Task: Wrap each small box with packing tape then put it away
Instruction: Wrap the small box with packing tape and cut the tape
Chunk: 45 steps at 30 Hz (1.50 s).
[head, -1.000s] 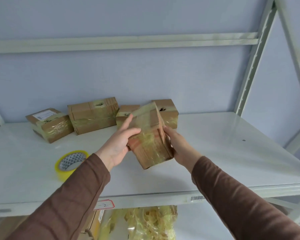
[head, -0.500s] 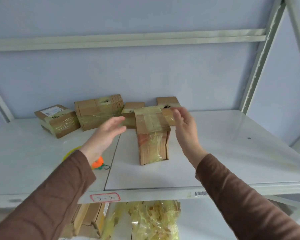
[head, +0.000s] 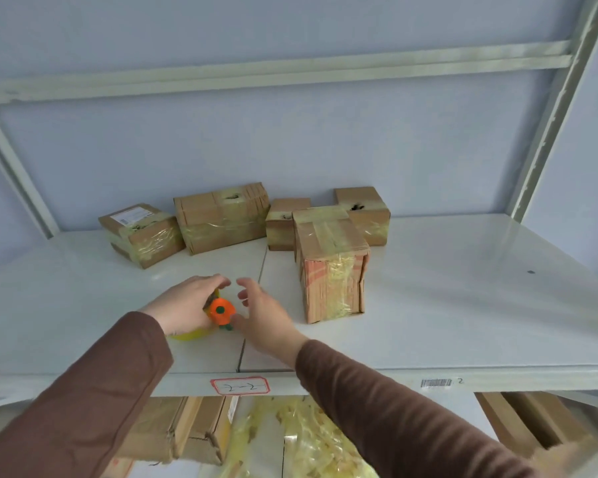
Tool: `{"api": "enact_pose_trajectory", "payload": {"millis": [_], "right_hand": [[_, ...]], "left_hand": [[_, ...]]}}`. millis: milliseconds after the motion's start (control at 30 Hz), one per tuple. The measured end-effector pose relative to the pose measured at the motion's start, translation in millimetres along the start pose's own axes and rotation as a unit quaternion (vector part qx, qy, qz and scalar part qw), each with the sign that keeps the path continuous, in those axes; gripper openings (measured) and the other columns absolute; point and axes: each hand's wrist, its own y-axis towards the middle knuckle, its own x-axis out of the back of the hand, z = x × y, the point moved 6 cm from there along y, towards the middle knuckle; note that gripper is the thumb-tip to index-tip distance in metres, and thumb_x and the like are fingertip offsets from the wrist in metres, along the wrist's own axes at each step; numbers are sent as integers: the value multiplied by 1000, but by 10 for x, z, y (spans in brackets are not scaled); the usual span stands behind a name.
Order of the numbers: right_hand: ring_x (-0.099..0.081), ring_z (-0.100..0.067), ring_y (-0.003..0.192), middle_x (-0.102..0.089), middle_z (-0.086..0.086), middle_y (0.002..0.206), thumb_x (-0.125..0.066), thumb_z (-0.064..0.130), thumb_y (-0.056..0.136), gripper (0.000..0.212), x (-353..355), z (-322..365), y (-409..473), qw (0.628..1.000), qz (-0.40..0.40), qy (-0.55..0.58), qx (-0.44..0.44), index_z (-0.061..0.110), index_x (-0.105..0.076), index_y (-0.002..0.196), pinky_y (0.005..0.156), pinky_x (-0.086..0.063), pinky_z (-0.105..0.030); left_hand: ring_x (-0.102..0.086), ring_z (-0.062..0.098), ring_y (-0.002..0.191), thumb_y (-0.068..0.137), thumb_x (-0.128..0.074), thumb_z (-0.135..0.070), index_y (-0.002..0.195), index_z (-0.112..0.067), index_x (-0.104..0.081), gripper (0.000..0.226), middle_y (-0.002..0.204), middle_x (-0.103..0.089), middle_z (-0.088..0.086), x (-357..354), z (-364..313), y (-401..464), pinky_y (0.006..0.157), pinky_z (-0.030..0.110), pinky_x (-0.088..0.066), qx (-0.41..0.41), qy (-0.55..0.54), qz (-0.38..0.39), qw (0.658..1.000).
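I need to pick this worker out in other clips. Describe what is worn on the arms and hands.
Both arms wear plain brown long sleeves, the left sleeve and right sleeve, ending at the wrists. The left hand and right hand are bare: no gloves, rings or watch visible.

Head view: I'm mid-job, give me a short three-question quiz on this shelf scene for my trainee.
1. True or false: the tall wrapped box is held by the right hand.
2. Multiple choice: the left hand rests on A) the yellow tape roll, B) the labelled box, C) the shelf tag.
3. Fill in: counting the tall one, ___ taped boxes stand on the white shelf.

Key:
1. False; it stands alone on the shelf, and the right hand is open near the orange piece.
2. A.
3. Five.
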Motion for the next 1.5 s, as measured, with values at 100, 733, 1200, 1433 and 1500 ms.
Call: {"api": "enact_pose_trajectory", "payload": {"millis": [100, 733, 1200, 1433, 1500], "right_hand": [[-59, -24, 115, -61, -6, 129, -71, 25, 92, 60, -163, -89, 136, 997, -9, 65, -42, 20, -43, 144, 100, -51, -41], [-54, -14, 78, -57, -3, 96, -61, 33, 100, 22, 315, 90, -92, 986, -5, 148, -78, 17, -54, 113, 62, -51, -29], [-67, -16, 79, -67, 3, 83, -59, 36, 102, 15, 997, 202, -1047, 930, -265, 254, -25, 23, -57, 95, 74, -55, -40], [-41, -10, 74, -45, 6, 80, -57, 37, 103, 63, 913, 537, -1432, 979, -101, 171, 47, 56, -25, 154, 76, -43, -22], [-41, -7, 74, -45, 12, 77, -57, 26, 104, 56, 1108, 597, -1442, 970, -147, 186, 52, 47, -38, 152, 75, -40, -18]], "left_hand": [[-51, 14, 129, 78, -85, -26, 155, -47, -18, 104, 146, -48, -13, 10, 74, -9, 108, 32, -44, -27, -97, -8, 995], [-61, 5, 77, 88, -81, -20, 83, -31, -74, 13, 81, -71, -5, 95, -339, -37, 75, 25, -48, -192, -363, 1, 912], [-63, 23, 83, 93, -68, -21, 92, -4, -75, 18, 93, -72, 19, 431, -1092, -314, 77, 27, -50, -201, -607, -2, 769], [-56, 18, 71, 94, -67, -16, 72, -17, -69, 21, 70, -63, 1, 672, -1391, -184, 74, 31, -43, -160, -621, -12, 767], [-60, 14, 69, 94, -69, -24, 74, -20, -70, 21, 71, -66, -3, 782, -1464, -86, 66, 27, -50, -157, -602, 11, 783]]}}
